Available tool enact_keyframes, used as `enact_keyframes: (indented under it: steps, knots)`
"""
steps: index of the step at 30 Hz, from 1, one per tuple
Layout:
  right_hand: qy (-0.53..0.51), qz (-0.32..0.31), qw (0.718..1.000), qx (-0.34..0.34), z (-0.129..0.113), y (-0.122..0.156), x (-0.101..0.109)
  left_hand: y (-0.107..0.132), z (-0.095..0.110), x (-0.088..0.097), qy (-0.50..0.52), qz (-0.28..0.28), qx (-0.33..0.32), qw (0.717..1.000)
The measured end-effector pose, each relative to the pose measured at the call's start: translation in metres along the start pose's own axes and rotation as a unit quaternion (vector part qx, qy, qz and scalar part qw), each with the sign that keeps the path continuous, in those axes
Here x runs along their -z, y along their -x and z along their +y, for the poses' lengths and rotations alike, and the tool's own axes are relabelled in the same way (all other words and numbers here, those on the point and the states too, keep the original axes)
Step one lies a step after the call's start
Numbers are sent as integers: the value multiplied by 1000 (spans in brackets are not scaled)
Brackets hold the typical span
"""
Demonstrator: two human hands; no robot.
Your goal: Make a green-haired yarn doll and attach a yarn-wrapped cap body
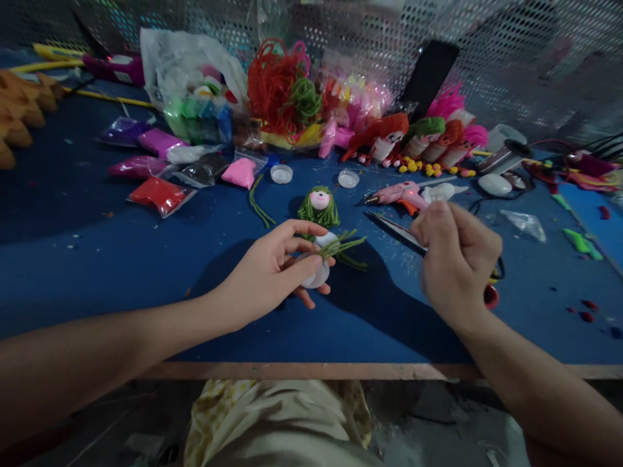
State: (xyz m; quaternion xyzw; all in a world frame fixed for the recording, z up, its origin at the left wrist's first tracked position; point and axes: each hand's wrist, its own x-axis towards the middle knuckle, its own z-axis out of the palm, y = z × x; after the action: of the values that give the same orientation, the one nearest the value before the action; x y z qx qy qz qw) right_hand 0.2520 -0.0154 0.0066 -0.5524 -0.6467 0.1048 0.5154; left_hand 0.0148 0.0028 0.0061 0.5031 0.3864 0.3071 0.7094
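Observation:
Pinched between the thumb and fingers of my left hand [277, 263] are short strands of green yarn [343, 245] and a small round clear plastic piece [317, 277]. Just beyond lies a doll head [320, 198] with green yarn hair and a pale face. A white rounded piece [327, 239] shows behind my left fingers. My right hand [455, 259] is closed, thumb on top; whatever it may hold is hidden. Scissors [396, 229] show beside and beneath it, partly covered, their tips pointing left. A pink glue gun [396, 193] lies behind the scissors.
Bags of coloured clay [160, 194] lie at the left, with two round clear lids [281, 173] nearby. Red and green yarn [277, 91], finished dolls [389, 137] and a black phone [428, 78] line the mesh back. A wooden edge [311, 371] borders the blue table.

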Motion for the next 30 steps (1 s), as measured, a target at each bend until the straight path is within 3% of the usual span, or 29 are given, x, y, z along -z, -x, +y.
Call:
enact_keyframes:
  steps: [3, 6, 10, 15, 21, 26, 30]
  knots:
    - [-16, -88, 996, 6, -4, -3, -1, -1, 0, -1, 8, 7, 1, 1000]
    - [-48, -254, 965, 44, -11, -2, -4, 0, 0, -1, 15, -17, -3, 1000]
    - [-138, -340, 930, 33, -16, 5, -10, 2, 2, 0, 4, -90, 4, 996]
    - [-202, -344, 916, 34, -16, 8, -13, 4, 2, 0, -29, -104, 16, 994]
    - [-166, -326, 930, 41, -16, 7, -13, 3, -2, 3, -46, -103, -14, 994]
    - [-82, -246, 959, 115, -16, 11, -15, 2, -6, 3, -26, -94, -35, 995]
    - [-36, -222, 959, 174, -16, 12, -15, 2, -10, 4, -58, -73, -53, 994]
